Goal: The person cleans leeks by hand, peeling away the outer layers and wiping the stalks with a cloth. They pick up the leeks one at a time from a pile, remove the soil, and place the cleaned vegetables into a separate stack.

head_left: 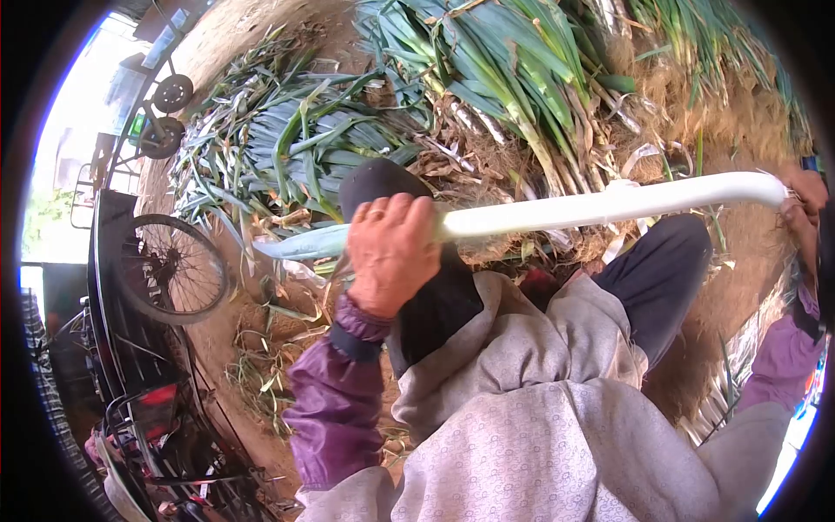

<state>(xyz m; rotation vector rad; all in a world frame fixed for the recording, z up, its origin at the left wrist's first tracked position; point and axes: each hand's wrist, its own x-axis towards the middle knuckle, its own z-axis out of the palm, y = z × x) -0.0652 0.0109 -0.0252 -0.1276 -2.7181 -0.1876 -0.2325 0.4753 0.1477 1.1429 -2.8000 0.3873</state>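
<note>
A long white leek (600, 207) lies stretched across my lap, just above the knees, its green end pointing left. My left hand (391, 248) is wrapped around it near the green part. At the far right, my right hand (804, 196) closes on the root end, where the white stem bends down. Part of the right hand falls in the dark edge of the view. Beyond my knees, a bundle of green leeks (496, 70) rests on the ground, with dry leaves and roots around it.
More leeks (304, 148) are piled at the upper left, others (713, 43) at the upper right. A spoked wheel (172, 268) and a cart or cycle frame stand on the left. White stalks (718, 396) lie at the lower right. Brown soil (731, 278) shows beside my knee.
</note>
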